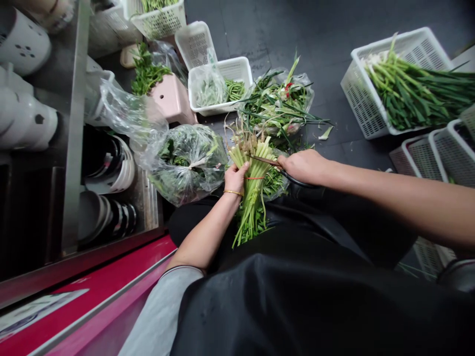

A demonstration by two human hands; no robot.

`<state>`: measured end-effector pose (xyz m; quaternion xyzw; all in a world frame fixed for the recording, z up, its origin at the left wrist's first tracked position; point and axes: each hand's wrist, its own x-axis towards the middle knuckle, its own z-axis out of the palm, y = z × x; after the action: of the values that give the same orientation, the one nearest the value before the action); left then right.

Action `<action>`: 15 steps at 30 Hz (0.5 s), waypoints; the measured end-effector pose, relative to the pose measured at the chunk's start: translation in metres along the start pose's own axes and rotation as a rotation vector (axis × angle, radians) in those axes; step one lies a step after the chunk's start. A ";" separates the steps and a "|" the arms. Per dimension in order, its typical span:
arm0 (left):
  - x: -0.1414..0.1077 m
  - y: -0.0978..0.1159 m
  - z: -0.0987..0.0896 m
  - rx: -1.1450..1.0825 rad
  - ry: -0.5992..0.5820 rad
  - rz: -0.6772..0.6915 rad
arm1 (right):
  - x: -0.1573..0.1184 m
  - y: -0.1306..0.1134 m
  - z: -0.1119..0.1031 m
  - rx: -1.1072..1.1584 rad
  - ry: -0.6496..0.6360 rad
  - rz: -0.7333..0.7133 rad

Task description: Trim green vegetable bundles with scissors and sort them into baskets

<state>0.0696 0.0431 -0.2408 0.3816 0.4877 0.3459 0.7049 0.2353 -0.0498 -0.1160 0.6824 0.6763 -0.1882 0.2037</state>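
My left hand (236, 179) is closed around a bunch of leafy green stalks (256, 188), its brown roots pointing away from me. A red band ties the stalks near the middle, and their leafy ends hang toward my lap. In my right hand (305, 167) is a pair of scissors (265, 160), fingers wrapped round the dark handles. The blades reach across the stalks just below the roots; how far apart they are I cannot tell. Just beyond the roots lies a heap of green trimmings (276, 106) on a plastic bag.
A tied plastic bag of greens (189, 160) sits at the left, near a pink stool (172, 96). Behind is a white basket (220, 108) with green beans. At the right stands a basket (367, 106) of long green stalks. Metal shelving (72, 148) borders the left side.
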 end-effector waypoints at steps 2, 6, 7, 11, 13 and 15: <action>0.000 0.001 -0.001 0.004 -0.015 0.045 | -0.003 0.004 -0.001 0.051 -0.087 0.029; 0.005 0.000 -0.003 0.033 -0.018 0.064 | -0.010 0.006 -0.002 0.080 -0.145 0.054; 0.007 -0.001 -0.004 0.034 -0.006 0.052 | -0.011 0.006 -0.003 0.072 -0.144 0.063; 0.010 -0.003 -0.005 0.031 0.047 0.046 | -0.013 0.004 -0.007 0.055 -0.117 0.092; 0.008 -0.006 -0.005 0.050 0.045 0.083 | -0.013 0.001 -0.010 0.046 -0.095 0.097; 0.005 -0.009 -0.004 0.103 0.023 0.127 | -0.010 -0.004 -0.015 0.022 -0.075 0.100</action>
<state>0.0682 0.0442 -0.2521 0.4436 0.4876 0.3689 0.6553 0.2313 -0.0509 -0.0983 0.7101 0.6310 -0.2106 0.2308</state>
